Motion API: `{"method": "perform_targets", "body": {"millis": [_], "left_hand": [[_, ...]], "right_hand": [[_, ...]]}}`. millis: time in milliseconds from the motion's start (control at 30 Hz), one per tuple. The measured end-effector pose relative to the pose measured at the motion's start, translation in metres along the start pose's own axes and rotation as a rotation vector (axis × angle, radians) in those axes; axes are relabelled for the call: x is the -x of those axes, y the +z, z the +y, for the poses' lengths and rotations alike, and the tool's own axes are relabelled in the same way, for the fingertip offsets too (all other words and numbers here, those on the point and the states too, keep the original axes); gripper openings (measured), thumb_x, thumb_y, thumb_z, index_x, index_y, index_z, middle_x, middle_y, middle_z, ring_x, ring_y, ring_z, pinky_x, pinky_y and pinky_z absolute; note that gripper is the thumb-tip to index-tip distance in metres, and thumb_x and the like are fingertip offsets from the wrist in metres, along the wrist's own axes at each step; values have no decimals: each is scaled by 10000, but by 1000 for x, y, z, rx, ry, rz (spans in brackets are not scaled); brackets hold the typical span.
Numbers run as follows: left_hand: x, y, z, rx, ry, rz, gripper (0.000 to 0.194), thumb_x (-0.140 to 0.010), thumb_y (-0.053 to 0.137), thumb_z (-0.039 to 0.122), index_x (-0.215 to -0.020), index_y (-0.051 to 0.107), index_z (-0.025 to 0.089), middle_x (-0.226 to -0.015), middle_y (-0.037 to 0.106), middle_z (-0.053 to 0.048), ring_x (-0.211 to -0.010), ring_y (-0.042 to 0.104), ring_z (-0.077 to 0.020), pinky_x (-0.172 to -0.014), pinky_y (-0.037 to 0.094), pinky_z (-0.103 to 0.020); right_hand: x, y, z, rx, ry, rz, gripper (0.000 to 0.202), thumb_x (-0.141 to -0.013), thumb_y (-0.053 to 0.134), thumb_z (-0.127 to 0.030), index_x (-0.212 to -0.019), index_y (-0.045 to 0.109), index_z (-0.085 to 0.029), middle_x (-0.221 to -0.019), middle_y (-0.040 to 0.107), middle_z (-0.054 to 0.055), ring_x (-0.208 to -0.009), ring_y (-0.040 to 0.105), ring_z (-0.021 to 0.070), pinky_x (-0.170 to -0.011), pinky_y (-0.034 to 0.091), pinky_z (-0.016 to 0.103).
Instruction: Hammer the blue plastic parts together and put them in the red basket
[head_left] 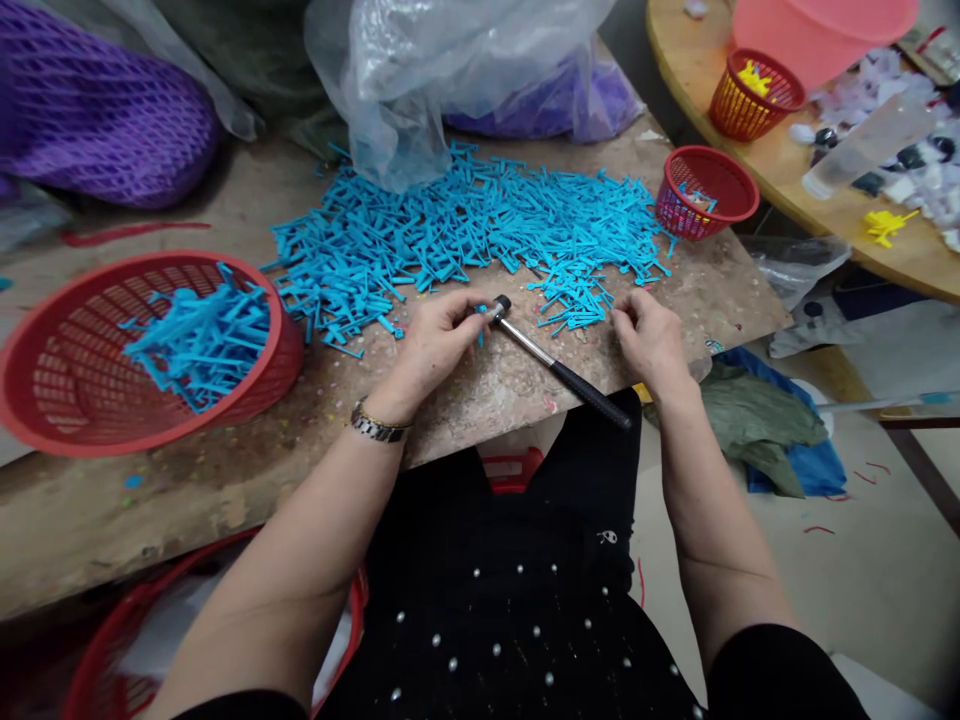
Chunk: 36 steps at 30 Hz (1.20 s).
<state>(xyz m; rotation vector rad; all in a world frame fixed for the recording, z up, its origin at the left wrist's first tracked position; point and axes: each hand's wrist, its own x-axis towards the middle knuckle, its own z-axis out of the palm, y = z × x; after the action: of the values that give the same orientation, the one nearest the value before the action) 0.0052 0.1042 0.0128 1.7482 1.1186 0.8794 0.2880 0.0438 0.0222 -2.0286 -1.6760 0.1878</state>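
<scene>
My left hand [439,340], with a metal watch at the wrist, pinches a small blue plastic piece [481,338] between thumb and forefinger. Right beside those fingertips is the head of a small hammer [534,350]; its black grip slants over the table's front edge. My right hand [651,335] is closed near the edge, thumb against the fingers. Whatever it may hold is too small or hidden to make out. Just beyond both hands spreads a wide heap of blue plastic pieces [480,220], thin and stick-like.
A large red basket [289,350] with more blue pieces leans at the left. At the back right of the worn table [465,410] stands a small red basket [742,200]. Plastic bags [405,90] lie behind the heap. A round wooden table [675,70] is at the right.
</scene>
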Motion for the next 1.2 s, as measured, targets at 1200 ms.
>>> {"method": "perform_targets", "body": {"millis": [1200], "left_hand": [[9,19,3,134,63,-226,125,-854,571,240,-746,589,181,-578,550,42,-530,495,-90,-521,366,-201]], "right_hand": [[25,55,-89,-745,-215,-13,61,-838,634,-210,-778,647,-210,-795,662,-14,-781,608,143,-747,476,288]]}}
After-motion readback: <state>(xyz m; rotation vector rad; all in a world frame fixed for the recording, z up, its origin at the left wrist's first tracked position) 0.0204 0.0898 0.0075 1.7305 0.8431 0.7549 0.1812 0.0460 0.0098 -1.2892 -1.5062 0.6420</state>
